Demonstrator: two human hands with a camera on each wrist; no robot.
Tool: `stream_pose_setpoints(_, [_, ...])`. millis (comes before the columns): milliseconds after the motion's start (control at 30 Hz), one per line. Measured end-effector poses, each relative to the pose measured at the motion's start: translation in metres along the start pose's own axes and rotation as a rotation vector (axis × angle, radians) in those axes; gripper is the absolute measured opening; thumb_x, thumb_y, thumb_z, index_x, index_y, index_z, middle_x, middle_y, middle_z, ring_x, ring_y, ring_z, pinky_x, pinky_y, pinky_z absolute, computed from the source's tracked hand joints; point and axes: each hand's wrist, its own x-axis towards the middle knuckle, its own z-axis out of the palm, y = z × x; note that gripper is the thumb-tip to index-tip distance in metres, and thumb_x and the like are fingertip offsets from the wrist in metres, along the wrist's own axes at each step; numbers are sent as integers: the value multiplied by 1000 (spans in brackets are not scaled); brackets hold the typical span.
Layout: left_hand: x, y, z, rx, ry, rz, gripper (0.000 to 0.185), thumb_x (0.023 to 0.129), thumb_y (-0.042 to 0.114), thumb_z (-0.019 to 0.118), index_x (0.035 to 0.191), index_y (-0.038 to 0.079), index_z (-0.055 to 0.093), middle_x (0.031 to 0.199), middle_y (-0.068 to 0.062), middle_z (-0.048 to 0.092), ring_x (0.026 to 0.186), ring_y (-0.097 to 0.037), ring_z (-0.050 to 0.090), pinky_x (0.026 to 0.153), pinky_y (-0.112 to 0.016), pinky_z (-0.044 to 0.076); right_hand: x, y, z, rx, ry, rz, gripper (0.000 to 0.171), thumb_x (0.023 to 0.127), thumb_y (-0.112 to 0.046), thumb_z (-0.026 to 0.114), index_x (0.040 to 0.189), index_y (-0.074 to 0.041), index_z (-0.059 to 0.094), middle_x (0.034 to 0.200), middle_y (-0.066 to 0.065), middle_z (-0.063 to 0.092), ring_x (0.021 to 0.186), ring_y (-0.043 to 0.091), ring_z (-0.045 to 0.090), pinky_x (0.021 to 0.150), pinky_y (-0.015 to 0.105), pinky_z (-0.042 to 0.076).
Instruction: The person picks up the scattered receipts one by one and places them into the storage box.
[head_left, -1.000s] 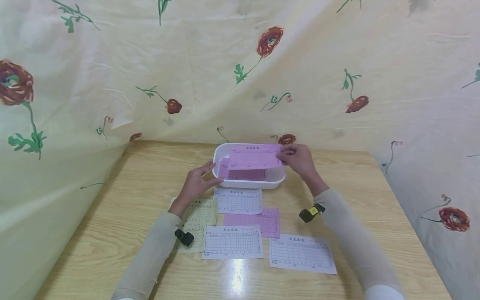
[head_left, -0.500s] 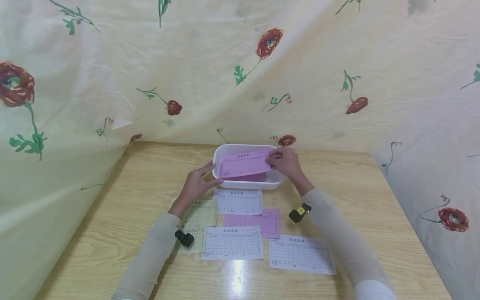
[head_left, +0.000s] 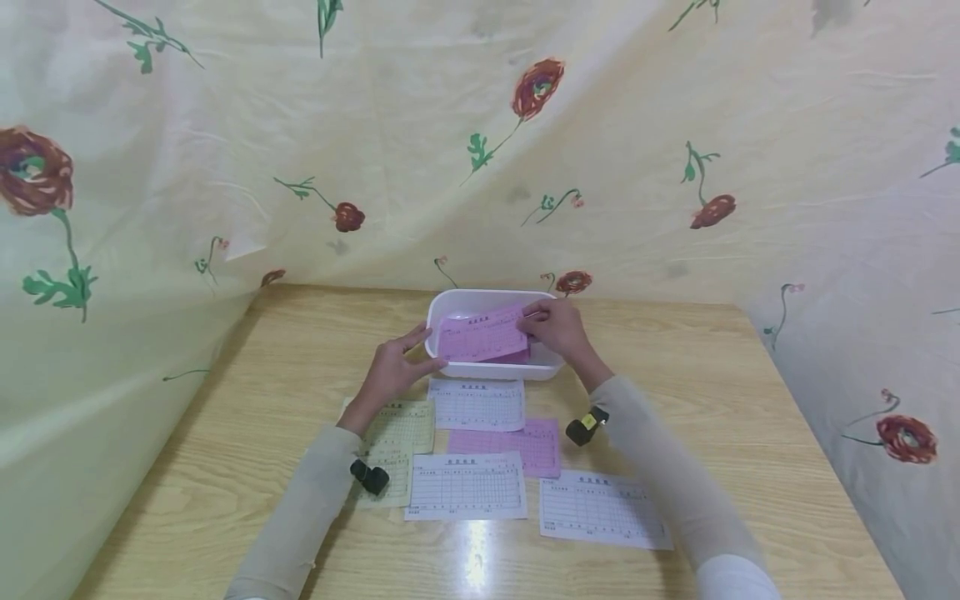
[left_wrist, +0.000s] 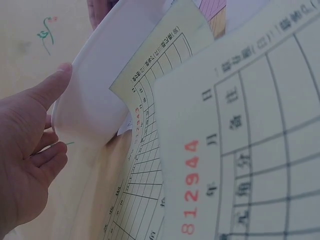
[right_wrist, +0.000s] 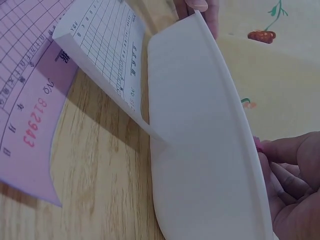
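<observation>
A white plastic tray point(head_left: 501, 371) stands at the back of the table, with a pink receipt slip point(head_left: 521, 357) lying inside. My left hand point(head_left: 393, 367) grips the tray's left end; in the left wrist view the thumb point(left_wrist: 62, 72) is at the rim and the fingers are bent against the outer wall. With thumb and fingers, my right hand point(head_left: 557, 327) pinches the right end of another pink receipt slip point(head_left: 483, 335), tilted inside the tray over the first one. From the right wrist, the tray wall point(right_wrist: 200, 125) hides nearly all of that slip.
In front of the tray lie white receipt slips point(head_left: 477, 405) point(head_left: 467, 487) point(head_left: 603, 508), a pink one point(head_left: 542, 446) partly covered by white ones, and yellow-green ones point(head_left: 401, 423) beneath my left wrist. A flowered cloth point(head_left: 420, 167) hangs behind the wooden table point(head_left: 247, 400).
My right hand has moved left and down with the pink receipt slip, from above the tray into it. The left hand has stayed at the tray's left end.
</observation>
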Motion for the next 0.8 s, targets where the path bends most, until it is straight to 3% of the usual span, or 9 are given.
stream_pose_setpoints(500, [1,2,1,-12,0,29,74,85,37,84,146,6,54,160,-14,40,150,-39,32,122,-55,27,5,6,-8,20,-3,-26,26,97,-9,69,118,6,68,108,26,74,86,31,76,79,42,64])
stream_pose_setpoints(800, [0,1,0,-18,0,17,75,84,36,85,146,6,54,160,-13,40,150,-35,33,122,-53,29,-14,-4,-27,5,-3,-36,29,98,-14,70,121,4,67,109,24,74,93,37,75,84,47,63])
